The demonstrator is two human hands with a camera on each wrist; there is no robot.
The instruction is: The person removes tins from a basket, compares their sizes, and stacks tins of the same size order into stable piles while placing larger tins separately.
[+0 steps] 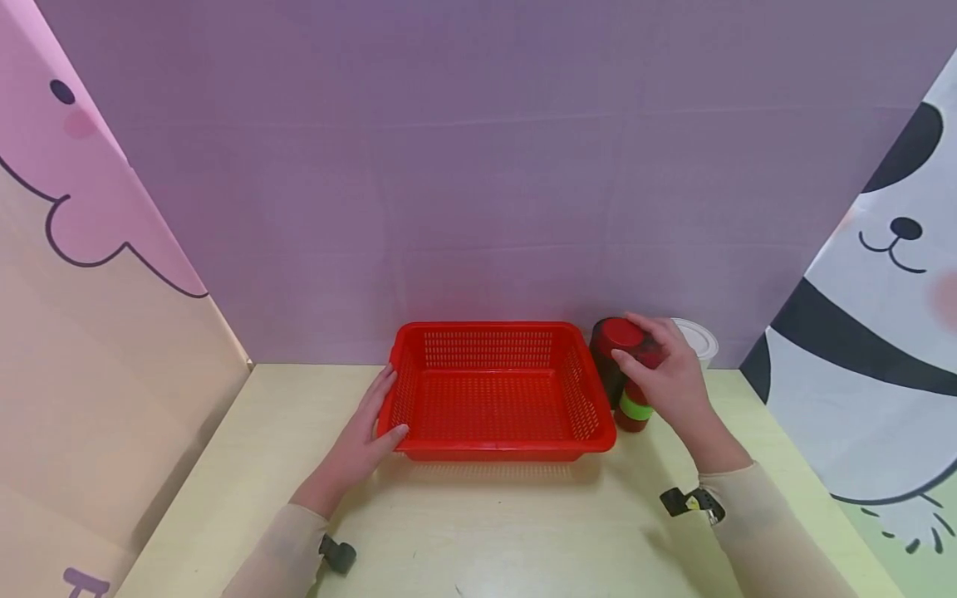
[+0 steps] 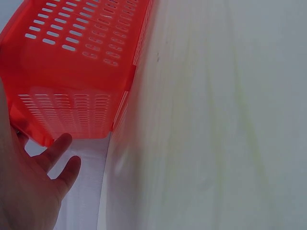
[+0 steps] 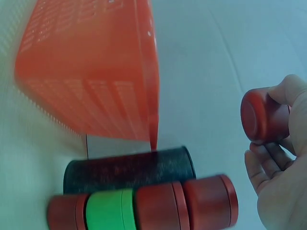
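A red perforated plastic basket point(image 1: 493, 455) stands at the back of the table. My left hand point(image 1: 366, 428) touches its left rim, thumb near the front corner and fingers fairly straight along the side; in the left wrist view this hand point(image 2: 31, 187) is partly cut off. My right hand point(image 1: 669, 374) pinches a small red cylindrical container point(image 3: 264, 117) between thumb and fingers. The held container is apart from the end of a stack of similar red containers point(image 3: 208, 203), one of which is green point(image 3: 110, 211). Beside the stack stands a dark cylindrical canister point(image 3: 127, 170).
A tub with a white lid point(image 1: 697, 339) stands behind my right hand, partly hidden. A purple cloth wall point(image 1: 486, 183) rises directly behind the basket. Decorated side panels flank the pale wooden table point(image 1: 478, 531), which extends in front of the basket.
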